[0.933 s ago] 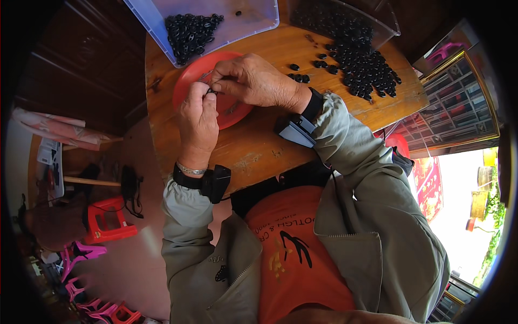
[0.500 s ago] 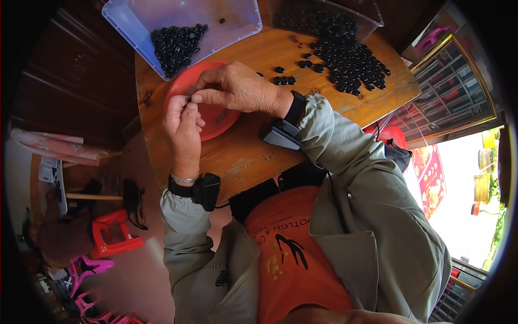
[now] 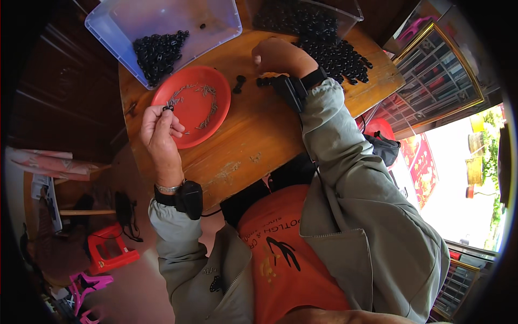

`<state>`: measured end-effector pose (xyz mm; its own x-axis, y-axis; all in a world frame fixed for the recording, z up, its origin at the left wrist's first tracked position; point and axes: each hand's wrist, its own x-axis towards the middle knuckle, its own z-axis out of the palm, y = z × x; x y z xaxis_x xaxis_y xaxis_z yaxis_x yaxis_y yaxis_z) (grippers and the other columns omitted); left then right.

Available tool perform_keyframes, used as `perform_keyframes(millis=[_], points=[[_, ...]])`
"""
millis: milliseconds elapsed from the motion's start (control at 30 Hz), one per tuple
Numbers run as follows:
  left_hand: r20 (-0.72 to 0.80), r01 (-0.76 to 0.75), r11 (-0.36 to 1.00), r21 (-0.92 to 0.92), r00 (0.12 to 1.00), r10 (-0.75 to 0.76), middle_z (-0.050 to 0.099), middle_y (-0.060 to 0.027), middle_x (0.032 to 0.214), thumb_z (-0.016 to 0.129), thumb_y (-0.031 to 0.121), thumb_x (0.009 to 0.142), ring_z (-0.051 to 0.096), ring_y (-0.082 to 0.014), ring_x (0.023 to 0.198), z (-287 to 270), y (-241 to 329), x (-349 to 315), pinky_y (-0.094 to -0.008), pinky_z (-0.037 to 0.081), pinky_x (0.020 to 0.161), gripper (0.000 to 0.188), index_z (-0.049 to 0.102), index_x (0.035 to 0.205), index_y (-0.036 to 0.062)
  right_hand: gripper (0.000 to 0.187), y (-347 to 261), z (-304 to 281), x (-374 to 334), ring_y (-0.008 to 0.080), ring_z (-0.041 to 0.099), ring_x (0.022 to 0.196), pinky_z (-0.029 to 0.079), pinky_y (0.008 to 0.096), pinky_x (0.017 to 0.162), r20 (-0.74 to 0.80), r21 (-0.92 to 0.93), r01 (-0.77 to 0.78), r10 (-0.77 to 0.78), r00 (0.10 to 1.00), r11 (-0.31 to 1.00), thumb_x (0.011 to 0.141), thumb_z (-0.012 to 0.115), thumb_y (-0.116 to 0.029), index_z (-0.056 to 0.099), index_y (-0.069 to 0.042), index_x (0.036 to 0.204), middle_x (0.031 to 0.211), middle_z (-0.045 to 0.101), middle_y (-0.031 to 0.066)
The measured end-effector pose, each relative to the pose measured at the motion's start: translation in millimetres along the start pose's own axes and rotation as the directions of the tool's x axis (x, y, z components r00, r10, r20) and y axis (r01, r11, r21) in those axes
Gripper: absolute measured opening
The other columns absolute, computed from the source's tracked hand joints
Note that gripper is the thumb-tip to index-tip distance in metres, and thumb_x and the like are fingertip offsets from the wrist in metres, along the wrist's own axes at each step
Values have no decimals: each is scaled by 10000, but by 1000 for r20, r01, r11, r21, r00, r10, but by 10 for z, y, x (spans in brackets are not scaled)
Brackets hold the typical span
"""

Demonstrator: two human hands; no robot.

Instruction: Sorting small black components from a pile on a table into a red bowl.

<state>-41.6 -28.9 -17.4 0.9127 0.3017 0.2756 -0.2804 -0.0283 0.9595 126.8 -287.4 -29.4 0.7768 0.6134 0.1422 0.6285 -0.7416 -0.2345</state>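
A small black piece with a hole (image 3: 168,108) is pinched between the thumb and finger of my left hand (image 3: 161,132), over the near left rim of a red round dish (image 3: 186,121). Thin silvery metal pins lie scattered in a ring inside the dish. My right hand (image 3: 285,56) is across the table to the right, back upward, close to a heap of small black oval pieces (image 3: 337,59). Its fingers curl under and are mostly hidden, so what they hold does not show. A few black pieces (image 3: 238,83) lie between the dish and this hand.
At the back left stands a translucent bluish bin (image 3: 216,35) with a pile of black pieces (image 3: 159,51). A clear container (image 3: 348,21) lies at the back right, black pieces spilling from it. The wooden table (image 3: 253,137) ends near my body. A red stool (image 3: 110,251) stands at lower left.
My hands, together over the dish before, are now apart. The right has moved right to the loose pieces; the left stays by the dish with a black piece visible. The view has shifted slightly.
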Motion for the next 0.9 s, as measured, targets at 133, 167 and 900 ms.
perform_keyframes(millis=[133,167,900], points=[[-12,-1,1000,6,1000,1,525,5,675,496,113,887,502,-60,563,-4,29,-5,-183,382,504,89,541,846,48,170,11,103,96,349,606,803,475,416,730,61,-141,-35,44,997,989,678,599,-215,635,-51,703,761,633,145],[-9,3,1000,4,1000,-3,525,5,676,493,111,886,502,-59,565,-3,31,-4,-183,384,505,89,542,848,46,170,-1,132,96,349,606,803,475,416,730,60,-143,-33,42,997,989,678,599,-215,635,-51,703,761,633,145],[306,205,958,-200,942,-138,629,-119,902,455,130,893,600,-146,717,32,-33,21,-223,453,612,139,531,912,15,116,-1312,175,-44,80,577,772,477,223,731,-75,997,74,-70,995,-22,850,608,-47,633,-16,959,836,627,10]])
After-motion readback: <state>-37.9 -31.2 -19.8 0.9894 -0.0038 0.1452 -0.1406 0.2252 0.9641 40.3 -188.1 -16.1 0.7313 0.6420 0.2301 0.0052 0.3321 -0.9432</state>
